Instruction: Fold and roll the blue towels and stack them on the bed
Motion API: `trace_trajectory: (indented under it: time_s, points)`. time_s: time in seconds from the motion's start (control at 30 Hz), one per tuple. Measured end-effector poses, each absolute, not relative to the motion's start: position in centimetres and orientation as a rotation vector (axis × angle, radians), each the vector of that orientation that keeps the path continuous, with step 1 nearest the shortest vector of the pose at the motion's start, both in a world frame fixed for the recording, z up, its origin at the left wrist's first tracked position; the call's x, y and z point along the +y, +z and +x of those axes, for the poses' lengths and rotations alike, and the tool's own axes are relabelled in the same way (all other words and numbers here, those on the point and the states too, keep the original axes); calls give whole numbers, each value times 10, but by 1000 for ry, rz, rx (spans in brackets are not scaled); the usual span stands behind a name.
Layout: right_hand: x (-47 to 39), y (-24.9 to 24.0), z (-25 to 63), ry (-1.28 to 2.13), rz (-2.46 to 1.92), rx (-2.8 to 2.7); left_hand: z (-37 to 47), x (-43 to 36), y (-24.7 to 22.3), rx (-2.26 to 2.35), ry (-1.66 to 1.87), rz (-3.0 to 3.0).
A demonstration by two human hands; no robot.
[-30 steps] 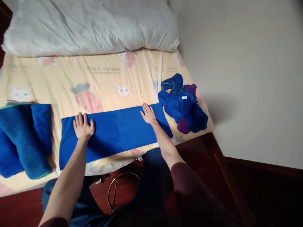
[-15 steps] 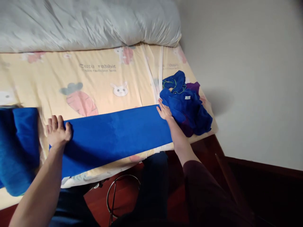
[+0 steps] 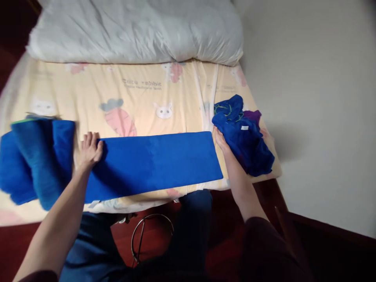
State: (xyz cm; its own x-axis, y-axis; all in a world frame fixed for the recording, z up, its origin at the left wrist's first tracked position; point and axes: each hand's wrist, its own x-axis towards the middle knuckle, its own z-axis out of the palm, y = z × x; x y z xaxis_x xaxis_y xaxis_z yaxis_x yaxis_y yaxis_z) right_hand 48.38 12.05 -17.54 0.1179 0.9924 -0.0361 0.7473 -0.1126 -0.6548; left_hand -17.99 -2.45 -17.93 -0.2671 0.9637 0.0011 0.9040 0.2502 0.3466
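Observation:
A long blue towel [image 3: 164, 160], folded into a flat strip, lies across the front of the bed. My left hand [image 3: 91, 149] rests at its left end, fingers stretched out and palm down. Just past the towel's right end, my right hand [image 3: 221, 140] is on edge with its fingers extended, touching the side of a crumpled heap of blue cloths [image 3: 249, 147]. A purple cloth [image 3: 253, 115] shows under that heap. To the left of my left hand lies a thick folded stack of blue towels [image 3: 38, 156].
A rolled grey-white quilt [image 3: 141, 31] runs along the far side of the bed. The yellow bedsheet [image 3: 182, 113] carries rabbit and carrot prints. A wall [image 3: 317, 98] stands at the right, and a round metal stool frame [image 3: 138, 235] is below the bed edge.
My right hand has moved off the towel's right end to the cloth heap and turned on edge. My left hand stays at the left end. The camera view has swung left.

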Motion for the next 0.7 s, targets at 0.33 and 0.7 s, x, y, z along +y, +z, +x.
trace_trajectory:
  time_s: [0.33, 0.7]
  points:
    - [67, -148, 409, 122, -1716, -2278, -168, -63, -167, 2173, 440, 1978]
    - [118, -211, 513, 190, -2307, -1992, -180, -63, -195, 2254, 489, 1847]
